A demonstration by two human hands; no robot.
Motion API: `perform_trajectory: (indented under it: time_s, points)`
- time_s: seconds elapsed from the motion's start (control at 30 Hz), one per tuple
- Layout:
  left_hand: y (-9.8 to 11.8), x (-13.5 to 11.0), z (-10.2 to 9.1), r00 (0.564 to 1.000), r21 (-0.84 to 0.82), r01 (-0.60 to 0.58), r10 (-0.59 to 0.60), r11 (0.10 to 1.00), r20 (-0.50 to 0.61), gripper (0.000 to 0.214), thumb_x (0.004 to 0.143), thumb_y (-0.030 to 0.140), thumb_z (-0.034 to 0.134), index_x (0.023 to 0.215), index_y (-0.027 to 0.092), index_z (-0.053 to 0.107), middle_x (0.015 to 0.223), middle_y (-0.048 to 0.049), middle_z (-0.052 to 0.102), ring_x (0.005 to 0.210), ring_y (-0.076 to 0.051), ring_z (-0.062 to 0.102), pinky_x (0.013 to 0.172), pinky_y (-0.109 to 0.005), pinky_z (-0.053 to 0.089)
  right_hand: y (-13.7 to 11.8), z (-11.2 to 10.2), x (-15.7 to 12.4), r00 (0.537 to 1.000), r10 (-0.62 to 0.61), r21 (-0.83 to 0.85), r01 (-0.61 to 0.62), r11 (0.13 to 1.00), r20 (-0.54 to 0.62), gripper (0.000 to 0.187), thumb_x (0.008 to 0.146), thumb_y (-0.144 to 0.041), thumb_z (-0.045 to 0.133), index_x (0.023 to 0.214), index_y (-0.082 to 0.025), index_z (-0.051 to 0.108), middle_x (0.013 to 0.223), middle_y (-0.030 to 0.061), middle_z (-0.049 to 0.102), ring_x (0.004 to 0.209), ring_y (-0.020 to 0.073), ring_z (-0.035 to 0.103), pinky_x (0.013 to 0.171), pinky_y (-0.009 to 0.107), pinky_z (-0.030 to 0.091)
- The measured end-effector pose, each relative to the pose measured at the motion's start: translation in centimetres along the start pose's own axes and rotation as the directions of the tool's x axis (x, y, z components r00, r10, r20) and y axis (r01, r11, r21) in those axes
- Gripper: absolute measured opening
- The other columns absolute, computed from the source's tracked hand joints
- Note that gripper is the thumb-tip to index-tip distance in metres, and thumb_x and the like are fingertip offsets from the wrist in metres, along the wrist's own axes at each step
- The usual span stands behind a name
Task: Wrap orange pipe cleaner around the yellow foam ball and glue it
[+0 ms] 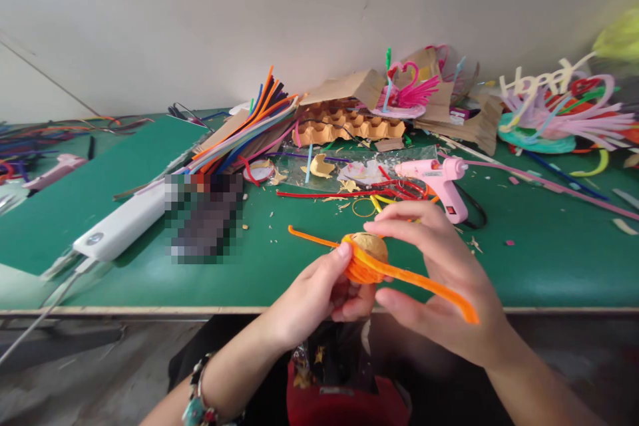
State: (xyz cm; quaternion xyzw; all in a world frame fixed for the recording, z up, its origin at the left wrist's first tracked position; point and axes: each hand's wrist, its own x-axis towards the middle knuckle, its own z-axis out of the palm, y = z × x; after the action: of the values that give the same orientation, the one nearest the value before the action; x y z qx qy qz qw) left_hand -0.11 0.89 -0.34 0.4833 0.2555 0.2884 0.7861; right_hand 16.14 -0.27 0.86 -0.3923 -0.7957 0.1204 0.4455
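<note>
My left hand (324, 286) grips a small rounded tan form (372, 247) whose lower part is wound with orange pipe cleaner (365, 269). The thumb presses on the winding from the left, and the fingers support it from below. One orange tail sticks out to the left, while a longer free end (434, 286) runs right, in front of my right hand (439, 266). That hand is open around the right side of the form, thumb and fingers spread apart. Whether a fingertip touches the form's top edge is hard to tell.
Behind my hands lies a pink glue gun (439, 180) with red pipe cleaners (329, 194) beside it. An egg carton (349, 126) and a pipe cleaner bundle (244, 136) stand farther back. A white power strip (122, 223) is left; pipe cleaner figures (559, 113) are right.
</note>
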Motion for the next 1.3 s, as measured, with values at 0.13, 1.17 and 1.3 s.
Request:
perform_trajectory:
  time_s: [0.13,1.17,1.3]
  points:
    - [-0.08,0.16,-0.14,0.998,0.066,-0.005,0.009,0.998,-0.070,0.058,0.079,0.071,0.031,0.055,0.020,0.041,0.046,0.0068,0.031,0.041,-0.007,0.021,0.041,-0.026,0.016,0.01,-0.16,0.07,0.997,-0.076,-0.114,0.078,0.990,0.019,0.028,0.084,-0.036,0.056,0.111,-0.029,0.058,0.107,0.0056,0.059,0.101,0.0232,0.057,0.087,0.041,0.038]
    - [-0.80,-0.22,-0.16,0.938,0.535,-0.127,0.277,0.835,-0.210,0.047,0.085,0.063,0.035,0.074,0.019,0.047,0.068,0.0022,0.045,0.061,-0.012,0.037,0.057,-0.026,0.030,-0.51,-0.27,0.38,0.984,0.180,0.244,-0.170,0.955,-0.017,0.016,0.086,-0.028,0.057,0.071,-0.025,0.062,0.077,-0.0052,0.065,0.077,0.0105,0.060,0.074,0.027,0.041]
    - [-0.71,-0.25,-0.15,0.938,0.604,-0.100,0.278,0.791,-0.209,0.046,0.084,0.064,0.036,0.071,0.020,0.042,0.062,0.0038,0.040,0.059,-0.012,0.035,0.056,-0.027,0.027,-0.51,-0.10,0.34,0.957,0.288,0.415,-0.254,0.874,-0.021,0.017,0.086,-0.031,0.057,0.071,-0.026,0.064,0.073,-0.0046,0.058,0.073,0.0080,0.056,0.069,0.019,0.044]
